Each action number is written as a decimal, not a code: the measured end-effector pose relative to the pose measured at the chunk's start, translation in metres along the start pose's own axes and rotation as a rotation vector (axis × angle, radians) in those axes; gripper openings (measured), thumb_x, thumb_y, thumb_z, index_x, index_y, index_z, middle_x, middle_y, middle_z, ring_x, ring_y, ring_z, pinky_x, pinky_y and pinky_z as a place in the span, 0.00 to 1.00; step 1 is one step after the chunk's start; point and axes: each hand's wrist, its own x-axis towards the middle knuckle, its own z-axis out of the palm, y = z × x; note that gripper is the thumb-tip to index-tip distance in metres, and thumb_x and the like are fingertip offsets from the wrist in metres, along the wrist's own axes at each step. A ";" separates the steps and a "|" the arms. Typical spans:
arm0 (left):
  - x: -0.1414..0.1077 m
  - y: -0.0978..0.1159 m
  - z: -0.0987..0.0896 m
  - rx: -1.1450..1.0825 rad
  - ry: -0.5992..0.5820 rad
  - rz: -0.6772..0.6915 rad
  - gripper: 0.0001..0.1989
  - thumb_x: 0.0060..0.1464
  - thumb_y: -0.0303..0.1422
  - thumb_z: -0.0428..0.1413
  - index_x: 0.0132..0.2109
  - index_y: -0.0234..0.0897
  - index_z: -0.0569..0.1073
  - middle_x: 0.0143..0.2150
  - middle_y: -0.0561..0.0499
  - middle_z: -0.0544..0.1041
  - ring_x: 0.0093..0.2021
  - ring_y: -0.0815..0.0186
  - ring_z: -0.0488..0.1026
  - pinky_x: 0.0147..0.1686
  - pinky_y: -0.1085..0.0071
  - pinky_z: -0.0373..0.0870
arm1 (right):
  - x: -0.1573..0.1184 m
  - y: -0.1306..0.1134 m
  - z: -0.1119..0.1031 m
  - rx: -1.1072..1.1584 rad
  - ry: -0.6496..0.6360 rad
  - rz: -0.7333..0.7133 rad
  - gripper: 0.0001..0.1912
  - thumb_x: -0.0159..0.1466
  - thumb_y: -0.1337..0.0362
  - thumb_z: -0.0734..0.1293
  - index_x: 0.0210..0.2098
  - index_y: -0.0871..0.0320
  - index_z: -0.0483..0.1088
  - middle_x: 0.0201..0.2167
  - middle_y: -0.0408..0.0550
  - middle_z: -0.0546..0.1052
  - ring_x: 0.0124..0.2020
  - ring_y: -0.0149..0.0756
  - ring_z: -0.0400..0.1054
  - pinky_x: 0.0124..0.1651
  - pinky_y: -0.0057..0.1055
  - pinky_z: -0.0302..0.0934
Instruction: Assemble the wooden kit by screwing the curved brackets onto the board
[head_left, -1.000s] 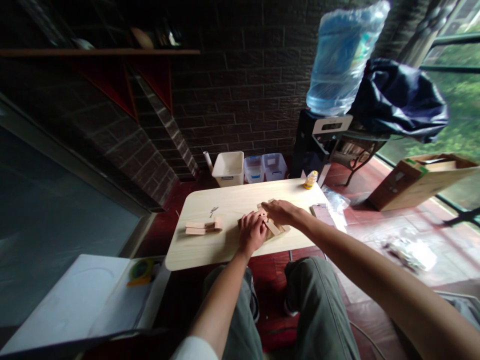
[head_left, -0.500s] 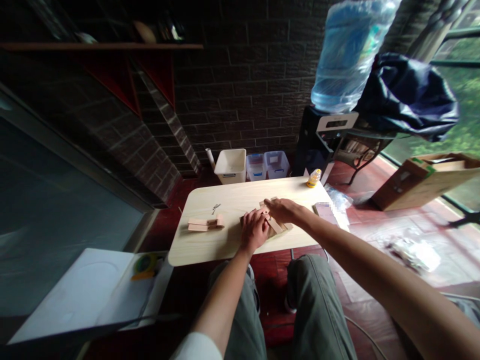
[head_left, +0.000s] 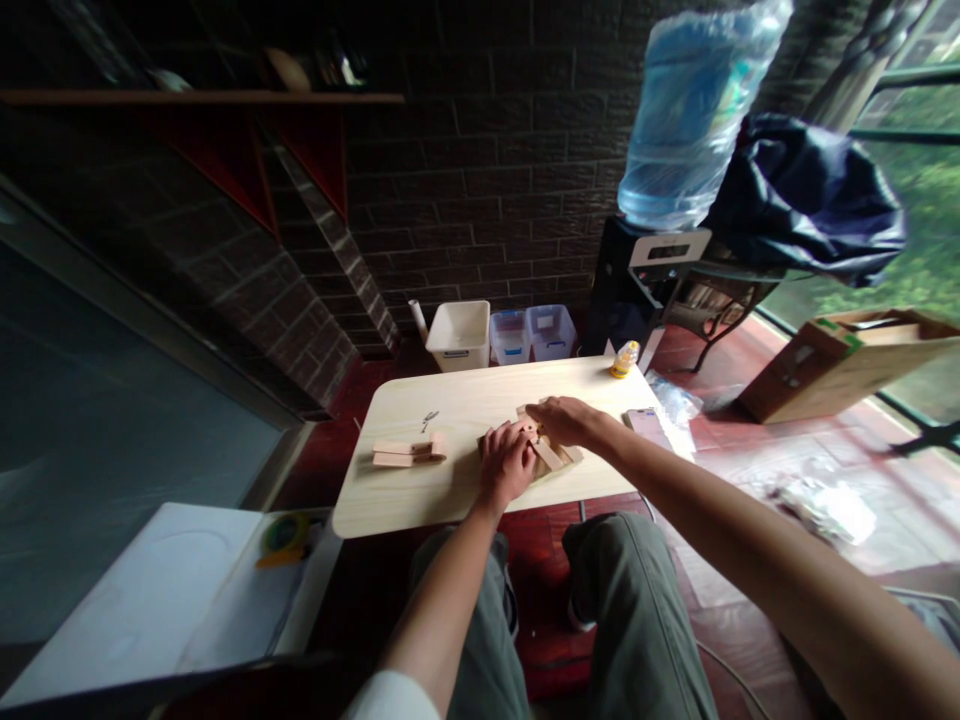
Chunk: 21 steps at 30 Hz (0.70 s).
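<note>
My left hand (head_left: 508, 460) is curled over the left side of a wooden assembly (head_left: 549, 455) made of pale slats and blocks, pressing it to the light wood table (head_left: 450, 500). Just above and to the right, my right hand (head_left: 566, 418) is closed at the assembly's upper part. Whatever its fingers pinch is hidden or too small to name. Off to the left lies a second group of pale wooden pieces (head_left: 409, 453), touching neither hand. Beyond it are a few small dark metal pieces (head_left: 429, 420).
A yellow-capped clear bottle (head_left: 624, 360) and a phone (head_left: 649, 427) occupy the table's right end. Plastic bins (head_left: 459, 335) stand behind it, with a water dispenser (head_left: 626, 290) to the right. A cardboard box (head_left: 840, 365) rests on the floor.
Both hands stay at the wooden assembly with almost the same grip. The whole view has shifted slightly, and my knees have moved a little to the left.
</note>
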 end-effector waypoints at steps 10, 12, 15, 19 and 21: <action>0.000 0.001 0.000 0.011 0.007 -0.003 0.14 0.61 0.30 0.54 0.53 0.48 0.71 0.63 0.50 0.72 0.66 0.53 0.64 0.67 0.49 0.57 | -0.002 -0.005 -0.007 -0.024 -0.019 -0.005 0.16 0.68 0.70 0.63 0.54 0.62 0.70 0.45 0.61 0.80 0.47 0.46 0.77 0.42 0.31 0.68; 0.000 0.000 0.001 0.010 0.008 -0.004 0.14 0.61 0.30 0.54 0.53 0.48 0.72 0.63 0.50 0.72 0.66 0.53 0.64 0.67 0.49 0.57 | -0.002 -0.005 -0.008 -0.024 -0.032 -0.008 0.16 0.68 0.70 0.63 0.54 0.62 0.70 0.45 0.60 0.80 0.47 0.46 0.77 0.42 0.31 0.68; 0.000 0.000 0.001 0.007 0.010 -0.001 0.14 0.61 0.30 0.54 0.53 0.48 0.72 0.63 0.50 0.72 0.66 0.53 0.64 0.67 0.49 0.57 | -0.002 -0.005 -0.010 -0.013 -0.038 0.002 0.15 0.68 0.68 0.63 0.53 0.62 0.70 0.45 0.60 0.80 0.46 0.46 0.78 0.41 0.31 0.68; 0.000 0.000 0.000 0.006 0.009 0.002 0.14 0.61 0.30 0.54 0.53 0.48 0.72 0.63 0.50 0.71 0.66 0.53 0.64 0.67 0.49 0.57 | -0.003 -0.005 -0.011 -0.006 -0.046 0.010 0.15 0.68 0.68 0.64 0.54 0.62 0.70 0.45 0.61 0.80 0.46 0.45 0.78 0.42 0.30 0.68; 0.000 0.001 0.000 0.007 0.006 0.000 0.14 0.61 0.30 0.54 0.53 0.47 0.72 0.63 0.50 0.71 0.66 0.53 0.64 0.67 0.49 0.57 | -0.003 -0.005 -0.010 0.001 -0.062 0.006 0.17 0.68 0.68 0.65 0.56 0.62 0.68 0.47 0.62 0.80 0.47 0.45 0.77 0.44 0.30 0.68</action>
